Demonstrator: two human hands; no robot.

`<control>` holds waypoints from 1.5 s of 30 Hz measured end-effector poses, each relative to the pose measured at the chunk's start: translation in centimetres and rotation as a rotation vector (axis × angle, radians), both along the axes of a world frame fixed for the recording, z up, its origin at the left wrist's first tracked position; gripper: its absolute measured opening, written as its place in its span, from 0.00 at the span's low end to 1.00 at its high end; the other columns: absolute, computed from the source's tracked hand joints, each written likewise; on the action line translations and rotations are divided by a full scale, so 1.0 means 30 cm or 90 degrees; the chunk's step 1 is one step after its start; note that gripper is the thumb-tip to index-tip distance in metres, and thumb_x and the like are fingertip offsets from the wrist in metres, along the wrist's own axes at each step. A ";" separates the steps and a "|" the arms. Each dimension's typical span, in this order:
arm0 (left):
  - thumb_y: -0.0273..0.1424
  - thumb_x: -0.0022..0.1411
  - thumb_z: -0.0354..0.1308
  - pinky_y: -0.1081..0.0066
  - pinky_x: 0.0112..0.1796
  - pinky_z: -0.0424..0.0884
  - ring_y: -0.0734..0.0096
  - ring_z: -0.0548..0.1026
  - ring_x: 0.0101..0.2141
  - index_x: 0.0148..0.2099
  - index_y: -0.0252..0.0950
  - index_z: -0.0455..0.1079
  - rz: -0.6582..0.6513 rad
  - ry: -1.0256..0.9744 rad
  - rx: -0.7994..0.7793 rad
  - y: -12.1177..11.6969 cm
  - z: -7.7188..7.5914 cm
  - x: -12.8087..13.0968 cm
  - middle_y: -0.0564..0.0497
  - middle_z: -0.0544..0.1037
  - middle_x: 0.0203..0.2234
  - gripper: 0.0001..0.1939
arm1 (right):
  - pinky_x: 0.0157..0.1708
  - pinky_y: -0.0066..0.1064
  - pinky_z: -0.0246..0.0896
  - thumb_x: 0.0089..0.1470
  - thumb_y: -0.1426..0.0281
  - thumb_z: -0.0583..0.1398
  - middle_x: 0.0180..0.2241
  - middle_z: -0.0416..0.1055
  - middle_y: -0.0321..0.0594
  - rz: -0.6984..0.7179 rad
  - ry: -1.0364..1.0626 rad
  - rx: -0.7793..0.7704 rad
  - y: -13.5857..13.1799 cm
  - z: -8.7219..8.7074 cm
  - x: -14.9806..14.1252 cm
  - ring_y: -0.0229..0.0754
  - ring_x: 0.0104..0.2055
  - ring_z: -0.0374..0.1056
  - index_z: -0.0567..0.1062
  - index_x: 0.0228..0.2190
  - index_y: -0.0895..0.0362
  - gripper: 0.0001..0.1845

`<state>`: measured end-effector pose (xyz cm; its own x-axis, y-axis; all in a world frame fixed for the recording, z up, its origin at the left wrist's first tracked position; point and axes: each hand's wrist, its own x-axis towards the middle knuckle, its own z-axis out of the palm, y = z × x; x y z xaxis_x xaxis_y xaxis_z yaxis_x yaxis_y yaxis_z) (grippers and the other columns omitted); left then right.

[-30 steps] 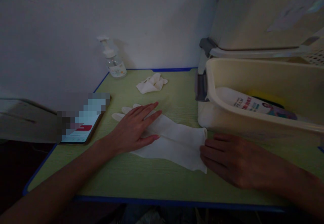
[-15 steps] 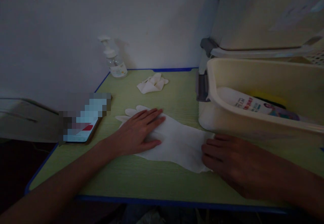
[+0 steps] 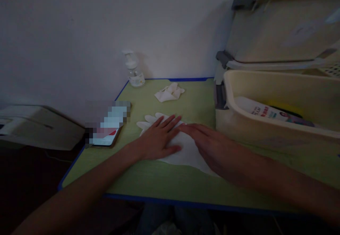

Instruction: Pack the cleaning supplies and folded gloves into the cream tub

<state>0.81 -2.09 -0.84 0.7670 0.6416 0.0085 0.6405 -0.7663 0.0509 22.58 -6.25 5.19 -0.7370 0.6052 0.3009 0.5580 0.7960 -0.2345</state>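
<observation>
A white rubber glove (image 3: 186,152) lies flat on the green table (image 3: 164,178), its fingers pointing to the far left. My left hand (image 3: 159,139) rests palm down on the glove's finger end, fingers stretched out. My right hand (image 3: 212,146) lies flat across the glove's middle and cuff, fingers extended toward the left hand. A second white glove (image 3: 169,92) sits crumpled farther back on the table.
A pump bottle (image 3: 133,70) stands at the back corner by the wall. A phone (image 3: 107,130) lies at the table's left edge. A cream plastic basin (image 3: 265,129) holding packets stands at the right, with a storage box (image 3: 278,33) behind it.
My right hand has slid left from the glove's cuff onto its middle, close to the left hand. The view has shifted, so everything sits further right.
</observation>
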 end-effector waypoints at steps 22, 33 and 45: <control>0.40 0.63 0.43 0.67 0.35 0.68 0.64 0.74 0.34 0.39 0.31 0.69 0.376 -0.199 0.043 0.025 0.182 -0.151 0.44 0.77 0.34 0.19 | 0.59 0.49 0.49 0.60 0.57 0.49 0.62 0.46 0.61 -0.061 -0.190 -0.031 0.040 -0.218 -0.059 0.56 0.64 0.44 0.56 0.59 0.72 0.35; 0.36 0.51 0.57 0.72 0.28 0.63 0.71 0.69 0.26 0.31 0.35 0.65 0.407 -0.271 -0.256 0.040 0.093 -0.188 0.53 0.71 0.22 0.09 | 0.58 0.49 0.51 0.60 0.57 0.47 0.62 0.48 0.59 -0.060 -0.144 -0.014 0.044 -0.236 -0.051 0.54 0.64 0.44 0.58 0.58 0.70 0.34; 0.27 0.48 0.56 0.75 0.25 0.59 0.77 0.64 0.23 0.21 0.37 0.53 0.380 -0.376 -0.274 0.037 0.057 -0.181 0.56 0.69 0.20 0.13 | 0.57 0.49 0.53 0.60 0.57 0.47 0.62 0.49 0.59 -0.057 -0.160 -0.002 0.048 -0.238 -0.048 0.56 0.63 0.47 0.58 0.58 0.70 0.34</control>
<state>-4.62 -0.99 0.87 0.2580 0.9654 -0.0386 0.7008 -0.1595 0.6953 21.13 -4.81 -1.94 -0.7323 0.6715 0.1134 0.6666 0.7409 -0.0821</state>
